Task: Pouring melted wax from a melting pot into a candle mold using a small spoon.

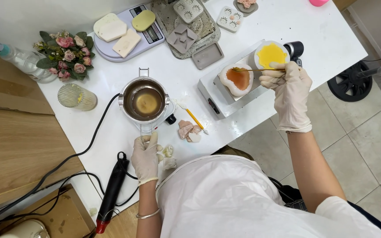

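My left hand [145, 158] covers the end of the melting pot's wire handle [145, 129], so its tip is hidden under my glove. At one o'clock the pink object [319, 2] is cut by the top edge, and at seven o'clock the cream appliance [25, 229] runs off the bottom. My right hand [289, 90] hides the far end of the thin stick [254, 69].

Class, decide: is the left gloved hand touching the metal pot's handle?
Touching. The head view shows the left hand closed around the wire handle of the metal pot.
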